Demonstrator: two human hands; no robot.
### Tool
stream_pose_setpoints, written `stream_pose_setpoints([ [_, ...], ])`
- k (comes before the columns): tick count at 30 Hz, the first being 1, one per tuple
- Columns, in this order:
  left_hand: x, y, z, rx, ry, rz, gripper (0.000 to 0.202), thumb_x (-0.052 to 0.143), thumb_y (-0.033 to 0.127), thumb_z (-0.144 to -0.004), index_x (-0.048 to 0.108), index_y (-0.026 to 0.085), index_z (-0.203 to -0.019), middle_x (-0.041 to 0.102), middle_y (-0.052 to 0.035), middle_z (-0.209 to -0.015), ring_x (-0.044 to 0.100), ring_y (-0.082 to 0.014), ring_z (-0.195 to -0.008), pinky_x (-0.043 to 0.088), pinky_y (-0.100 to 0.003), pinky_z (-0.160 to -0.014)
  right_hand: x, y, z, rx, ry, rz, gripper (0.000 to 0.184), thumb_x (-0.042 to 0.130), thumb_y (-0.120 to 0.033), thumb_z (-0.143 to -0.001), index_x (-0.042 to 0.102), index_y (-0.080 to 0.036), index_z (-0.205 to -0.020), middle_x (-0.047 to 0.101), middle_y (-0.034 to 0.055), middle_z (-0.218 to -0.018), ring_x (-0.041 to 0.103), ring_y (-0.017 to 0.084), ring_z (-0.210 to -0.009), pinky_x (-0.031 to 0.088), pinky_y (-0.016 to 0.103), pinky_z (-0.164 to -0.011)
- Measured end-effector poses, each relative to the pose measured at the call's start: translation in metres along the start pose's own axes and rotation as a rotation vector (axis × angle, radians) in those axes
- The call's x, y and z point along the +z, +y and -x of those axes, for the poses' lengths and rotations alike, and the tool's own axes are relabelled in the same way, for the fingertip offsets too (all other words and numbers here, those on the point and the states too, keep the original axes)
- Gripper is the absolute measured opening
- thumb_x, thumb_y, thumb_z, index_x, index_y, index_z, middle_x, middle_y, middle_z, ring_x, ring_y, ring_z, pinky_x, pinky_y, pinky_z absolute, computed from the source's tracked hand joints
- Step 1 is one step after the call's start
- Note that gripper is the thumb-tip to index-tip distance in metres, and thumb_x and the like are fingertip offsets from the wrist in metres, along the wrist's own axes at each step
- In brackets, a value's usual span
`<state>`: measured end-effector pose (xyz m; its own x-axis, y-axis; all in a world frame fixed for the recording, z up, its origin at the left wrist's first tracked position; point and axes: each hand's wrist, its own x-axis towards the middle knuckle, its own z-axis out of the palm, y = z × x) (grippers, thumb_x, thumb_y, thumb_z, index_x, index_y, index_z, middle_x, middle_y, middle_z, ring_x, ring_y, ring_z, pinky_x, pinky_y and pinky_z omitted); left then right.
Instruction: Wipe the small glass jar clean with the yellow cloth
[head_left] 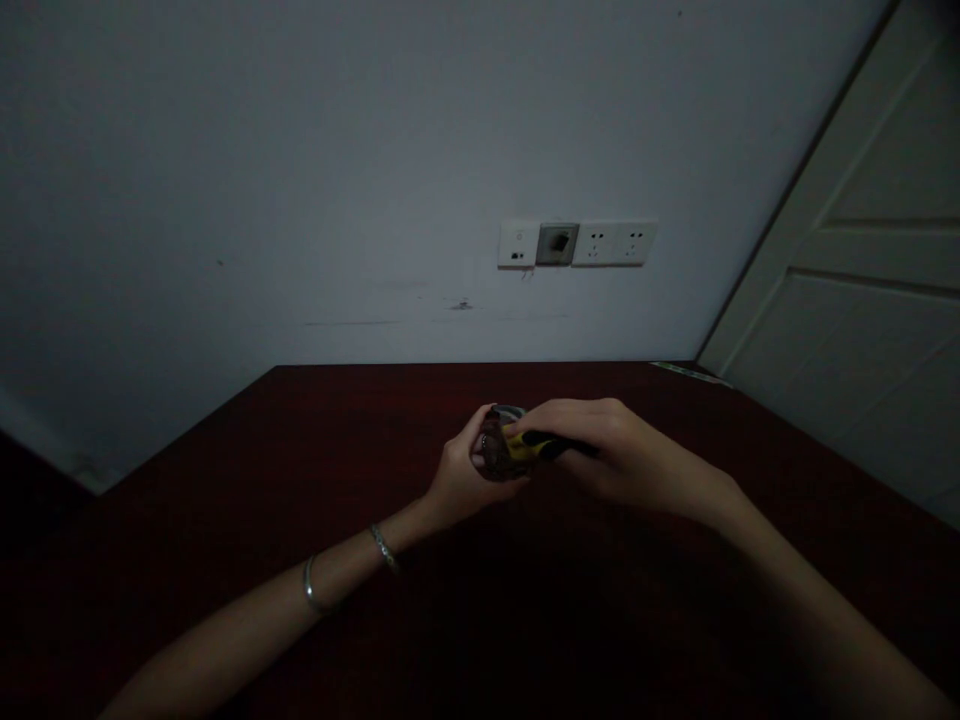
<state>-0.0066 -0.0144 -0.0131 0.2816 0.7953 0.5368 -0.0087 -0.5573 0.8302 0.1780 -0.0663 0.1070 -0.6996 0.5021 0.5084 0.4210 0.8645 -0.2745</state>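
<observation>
Desk (360, 430) in dim light, dark red, with a brown object (495, 455) near its middle, small and rounded, too dark to name more closely. Resting on the desk or held just over it: cannot tell. Cupped around the left side of the brown object, the left hand (463, 475), grip clamped on it, thumb on the far side, fingers curled around the near side. Opposite, at the right of the brown object, the right hand (611, 440), back of the hand upward, grip clamped on a tool (519, 447), yellow and black. Yellow end of the tool at the brown object, touching or just above: cannot tell which. At the far side of the brown object, a curved grey rim (511, 411), partly hidden. Nearer than the brown object and to its left, two silver bracelets (384, 547) on the left forearm. Beyond the brown object, a pale wall (337, 150) with a dark smudge (462, 305) and, slightly to the right, a row of outlet plates (615, 243), one grey among white. Well to the right of the brown object, a thin strip (690, 374) near the desk's far corner, beside a panelled door (877, 330).
</observation>
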Motion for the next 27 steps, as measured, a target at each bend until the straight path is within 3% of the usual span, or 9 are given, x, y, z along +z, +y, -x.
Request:
stream_pose_setpoints([
  [4, -0.002, -0.004, 0.002, 0.039, -0.033, -0.051, 0.09, 0.084, 0.028, -0.055, 0.04, 0.016, -0.134, 0.066, -0.0129, -0.113, 0.068, -0.0238, -0.092, 0.059, -0.036, -0.078, -0.01, 0.004, 0.003, 0.069, 0.098, 0.042, 0.039, 0.047, -0.004, -0.082, 0.064, -0.021, -0.113, 0.071, 0.0051, -0.108, 0.067, 0.018, -0.097, 0.053, 0.032, -0.088],
  [8, -0.002, -0.002, 0.002, 0.094, -0.049, -0.119, 0.091, 0.084, 0.03, -0.055, 0.04, 0.015, -0.134, 0.066, -0.0129, -0.112, 0.067, -0.0247, -0.094, 0.058, -0.037, -0.081, 0.0, 0.015, 0.001, 0.09, 0.209, 0.145, 0.041, 0.046, -0.006, -0.082, 0.061, -0.019, -0.118, 0.069, 0.0082, -0.114, 0.065, 0.021, -0.105, 0.052, 0.037, -0.091],
  [14, 0.001, 0.012, 0.001, 0.106, -0.032, -0.245, 0.086, 0.083, 0.031, -0.052, 0.046, 0.015, -0.128, 0.067, -0.0104, -0.108, 0.065, -0.0274, -0.098, 0.054, -0.041, -0.087, 0.022, 0.017, -0.004, -0.048, 0.147, 0.176, 0.043, 0.044, -0.003, -0.076, 0.061, -0.011, -0.114, 0.069, 0.0137, -0.109, 0.064, 0.023, -0.103, 0.053, 0.041, -0.088],
  [21, 0.003, 0.016, 0.001, 0.077, -0.055, -0.22, 0.071, 0.082, 0.026, -0.052, 0.054, 0.02, -0.116, 0.068, -0.0028, -0.097, 0.065, -0.0216, -0.083, 0.055, -0.035, -0.073, 0.018, 0.016, -0.002, -0.117, 0.127, 0.127, 0.042, 0.048, -0.005, -0.076, 0.061, -0.016, -0.114, 0.069, 0.0113, -0.108, 0.063, 0.023, -0.102, 0.052, 0.042, -0.087],
  [27, 0.006, 0.018, 0.001, 0.009, -0.002, -0.107, 0.069, 0.083, 0.026, -0.053, 0.054, 0.019, -0.116, 0.069, -0.0044, -0.101, 0.066, -0.0226, -0.09, 0.057, -0.034, -0.075, 0.019, 0.007, -0.005, -0.165, 0.161, 0.122, 0.041, 0.047, -0.002, -0.077, 0.06, -0.016, -0.113, 0.07, 0.0104, -0.108, 0.064, 0.021, -0.101, 0.052, 0.039, -0.086],
])
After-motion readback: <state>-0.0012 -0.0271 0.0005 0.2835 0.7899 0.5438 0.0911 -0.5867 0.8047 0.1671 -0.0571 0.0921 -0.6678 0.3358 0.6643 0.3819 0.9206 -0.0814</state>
